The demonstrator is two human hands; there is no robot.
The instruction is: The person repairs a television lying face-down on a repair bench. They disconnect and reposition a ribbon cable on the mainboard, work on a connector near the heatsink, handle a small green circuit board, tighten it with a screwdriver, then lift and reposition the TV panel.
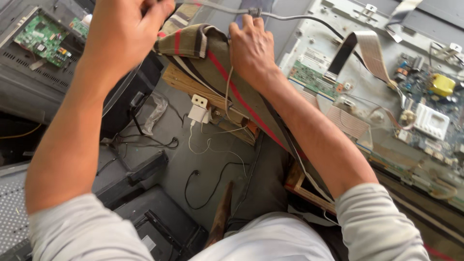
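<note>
Grey cable (290, 18) spans both hands above the striped cloth (212, 53).
Your left hand (123, 31) is fisted on one end; your right hand (251, 48) pinches near the ribbed collar. It looks light and limp: grip the collar, not the cord.

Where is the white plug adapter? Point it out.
In the head view, the white plug adapter sits centre-left, at the edge of the wooden bench, just below the striped cloth and below-left of the right hand.

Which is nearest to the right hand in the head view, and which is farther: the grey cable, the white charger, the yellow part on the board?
From the right hand:
1. Grey cable: at its fingertips, top.
2. White charger: lower left, on the wooden edge.
3. Yellow part: far right, on the circuit board.
</note>
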